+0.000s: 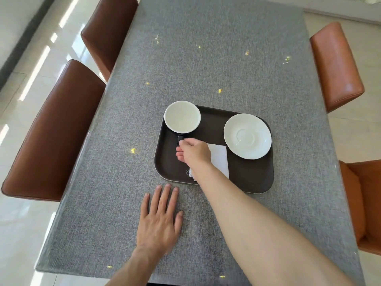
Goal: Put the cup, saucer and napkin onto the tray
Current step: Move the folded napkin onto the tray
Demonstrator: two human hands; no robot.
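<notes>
A dark brown tray [247, 178] lies on the grey table. A cup [182, 117], white inside with a dark outside and handle, is at the tray's far left corner. My right hand [193, 151] pinches its dark handle from the near side. Whether the cup rests on the tray or hangs just above it, I cannot tell. A white saucer [247, 136] sits at the tray's far right. A white napkin [219, 162] lies flat in the tray's middle, partly hidden by my right forearm. My left hand [160, 219] rests flat on the table, fingers spread, just before the tray's near left corner.
The grey cloth-covered table [206, 58] stretches away from me. Two brown leather chairs [55, 131] stand along its left side and two orange-brown chairs [336, 67] along its right. A glossy pale floor surrounds the table.
</notes>
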